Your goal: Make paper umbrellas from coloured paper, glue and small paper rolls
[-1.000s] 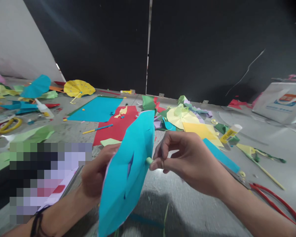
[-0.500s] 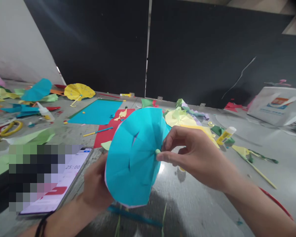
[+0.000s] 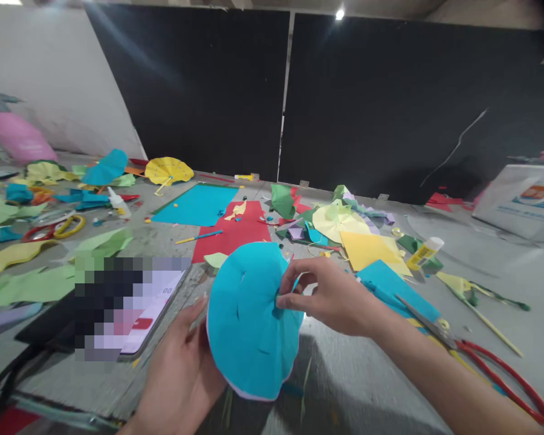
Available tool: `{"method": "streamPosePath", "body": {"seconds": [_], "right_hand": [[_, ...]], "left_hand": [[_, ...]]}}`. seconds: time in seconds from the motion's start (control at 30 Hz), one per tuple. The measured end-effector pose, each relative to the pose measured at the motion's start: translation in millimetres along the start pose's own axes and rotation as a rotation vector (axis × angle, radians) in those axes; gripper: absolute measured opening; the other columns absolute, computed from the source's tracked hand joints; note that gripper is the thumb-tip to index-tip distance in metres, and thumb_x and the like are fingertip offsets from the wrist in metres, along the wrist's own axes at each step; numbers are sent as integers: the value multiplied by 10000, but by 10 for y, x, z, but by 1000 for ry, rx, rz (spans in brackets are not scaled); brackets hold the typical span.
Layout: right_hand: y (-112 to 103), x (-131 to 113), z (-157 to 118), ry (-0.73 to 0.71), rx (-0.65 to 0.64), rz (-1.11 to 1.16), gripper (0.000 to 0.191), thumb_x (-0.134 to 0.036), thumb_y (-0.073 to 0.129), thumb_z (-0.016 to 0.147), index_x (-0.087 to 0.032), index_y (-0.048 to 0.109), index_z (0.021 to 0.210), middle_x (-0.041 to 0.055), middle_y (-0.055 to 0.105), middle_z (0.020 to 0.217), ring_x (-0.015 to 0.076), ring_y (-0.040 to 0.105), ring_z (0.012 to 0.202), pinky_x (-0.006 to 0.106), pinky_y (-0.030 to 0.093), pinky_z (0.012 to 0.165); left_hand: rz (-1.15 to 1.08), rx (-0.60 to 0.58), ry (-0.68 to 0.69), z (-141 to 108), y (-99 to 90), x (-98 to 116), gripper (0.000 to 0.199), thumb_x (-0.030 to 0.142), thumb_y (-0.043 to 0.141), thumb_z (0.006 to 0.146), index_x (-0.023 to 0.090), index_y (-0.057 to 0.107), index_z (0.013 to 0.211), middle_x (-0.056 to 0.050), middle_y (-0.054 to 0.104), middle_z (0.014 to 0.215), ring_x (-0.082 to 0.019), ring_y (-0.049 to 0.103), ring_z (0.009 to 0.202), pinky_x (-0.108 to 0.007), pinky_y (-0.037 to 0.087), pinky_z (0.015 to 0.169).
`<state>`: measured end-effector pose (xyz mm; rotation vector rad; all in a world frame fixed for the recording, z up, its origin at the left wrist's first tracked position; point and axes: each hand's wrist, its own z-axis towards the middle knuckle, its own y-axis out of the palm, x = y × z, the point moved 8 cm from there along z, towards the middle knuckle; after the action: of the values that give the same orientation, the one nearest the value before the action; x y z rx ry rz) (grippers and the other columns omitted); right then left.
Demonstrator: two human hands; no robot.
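Note:
A blue paper umbrella [image 3: 249, 320], a folded disc with a pale edge and small slits, is held up in front of me, tilted so its outer side faces me. My left hand [image 3: 185, 362] supports it from behind at the left; the thumb shows, while the other fingers are largely hidden by the paper. With thumb and forefinger pinched together, my right hand [image 3: 320, 293] grips the disc's centre, where the folds meet. The fingertips cover whatever sits at that point.
Red-handled scissors [image 3: 457, 344] lie under my right forearm beside blue paper [image 3: 399, 290]. A glue stick [image 3: 424, 254] stands further right. A phone [image 3: 140, 326] is at left, near green paper scraps [image 3: 31, 287]. Red paper [image 3: 236, 232] and a yellow paper umbrella [image 3: 170, 171] lie farther back.
The umbrella sits lower in view and faces me more fully. The pale green bead-like tip at its centre is now hidden by my right fingers. My left thumb has come into view.

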<state>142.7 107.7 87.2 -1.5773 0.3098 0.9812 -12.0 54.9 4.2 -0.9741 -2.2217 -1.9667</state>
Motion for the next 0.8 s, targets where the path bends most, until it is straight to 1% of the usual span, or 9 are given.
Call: {"method": "streamPosePath", "body": {"seconds": [0.07,0.17,0.27,0.33,0.37,0.5,0.6,0.7,0.8], "right_hand": [[63,8,20,-12,20,-35,95,-282,802,871,-224,750,816,-1,770,903,155,701,829,270,520,674],[130,-18,39,-46,61,-99,66,-254,788,893,-226,751,847,-8,770,910,149,699,843,267,505,684],[190,-43,56,-88,98,-181,49,-197,778,904,-212,742,873,-7,761,895,144,690,804,268,494,670],[232,-44,65,-120,128,-251,43,-180,771,911,-206,738,904,4,753,914,157,689,815,282,492,677],[256,-41,66,-138,145,-289,42,-174,765,915,-204,735,916,9,748,926,168,690,825,291,489,680],[384,-44,35,-236,195,-453,24,-173,711,954,-184,731,962,48,734,993,197,696,804,311,445,620],[486,-69,-26,-339,232,-565,129,-198,602,1020,-175,727,1005,83,734,1042,212,698,758,317,367,535],[553,-83,-92,-427,259,-625,213,-199,505,1060,-175,715,1034,92,739,1079,220,713,774,330,338,509],[576,-75,-129,-470,260,-650,207,-199,490,1065,-185,697,1056,72,742,1093,206,727,802,341,365,513]], "left_hand": [[1,8,20,-7,-42,-5,277,342,739,913,242,792,1166,-27,811,1156,-311,715,1188,-430,470,1169],[0,-53,41,4,0,22,320,297,752,901,244,777,1216,-32,788,1226,-317,666,1276,-445,410,1222],[-14,-103,33,30,36,58,194,255,789,869,242,832,1057,-16,805,1175,-317,666,1277,-443,387,1240],[-14,-99,16,51,9,74,113,246,822,838,234,847,947,-13,811,1156,-323,685,1247,-443,403,1229],[-11,-91,8,60,-17,79,105,245,830,829,230,848,931,-17,810,1158,-327,692,1234,-445,417,1220],[-34,-37,-7,82,-174,93,170,256,796,861,245,840,1025,-29,786,1228,-337,670,1266,-460,448,1195],[-52,6,-9,89,-286,99,247,270,760,890,259,813,1131,-36,758,1288,-341,640,1306,-474,456,1189],[-65,3,-33,96,-320,86,339,298,718,918,231,763,1247,-63,760,1277,-346,642,1301,-487,470,1176],[-62,-3,-75,104,-331,63,378,299,662,951,195,720,1309,-82,774,1238,-337,658,1280,-487,478,1169]]}}
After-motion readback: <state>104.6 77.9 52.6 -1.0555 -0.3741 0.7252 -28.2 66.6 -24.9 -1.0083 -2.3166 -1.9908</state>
